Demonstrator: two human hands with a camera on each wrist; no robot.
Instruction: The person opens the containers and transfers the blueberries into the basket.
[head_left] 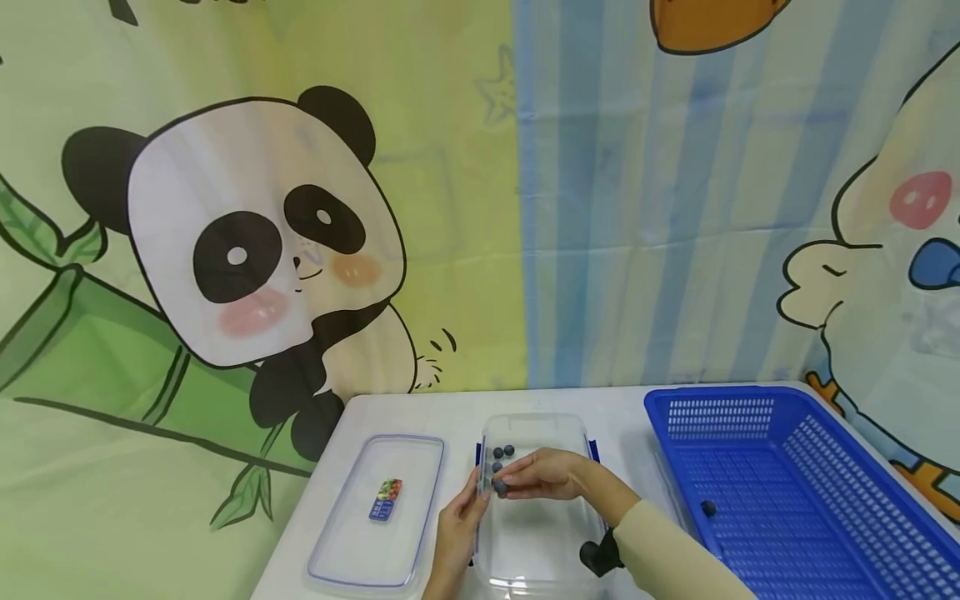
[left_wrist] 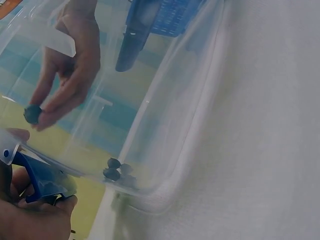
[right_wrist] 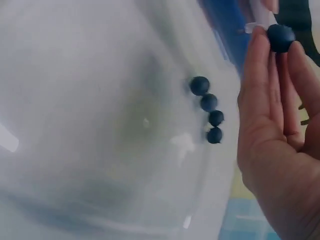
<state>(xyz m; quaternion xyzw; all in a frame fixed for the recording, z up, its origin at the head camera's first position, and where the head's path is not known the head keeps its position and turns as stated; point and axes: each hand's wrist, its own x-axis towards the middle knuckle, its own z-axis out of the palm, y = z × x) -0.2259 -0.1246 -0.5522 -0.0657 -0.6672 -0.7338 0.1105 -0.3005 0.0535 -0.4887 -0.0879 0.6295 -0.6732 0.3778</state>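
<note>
A clear plastic box point(head_left: 536, 537) stands on the table in front of me. My right hand point(head_left: 543, 475) is over its left side and pinches a blueberry point(right_wrist: 281, 38) between thumb and fingertips. Several more blueberries point(right_wrist: 208, 103) lie in a short line on the box floor, close to a wall. At the box's left side is my left hand point(head_left: 456, 529). In the left wrist view its fingers point(left_wrist: 42, 217) are curled round the blue latch point(left_wrist: 42, 177) there, and the latch hides part of them.
Left of the box lies a clear lid point(head_left: 367, 546) with a blue rim and a small colourful label point(head_left: 386, 500). A blue plastic basket point(head_left: 757, 467) stands at the right, with a single dark berry point(head_left: 708, 508) inside. Behind the white table point(head_left: 457, 408) hangs a printed curtain point(head_left: 600, 208).
</note>
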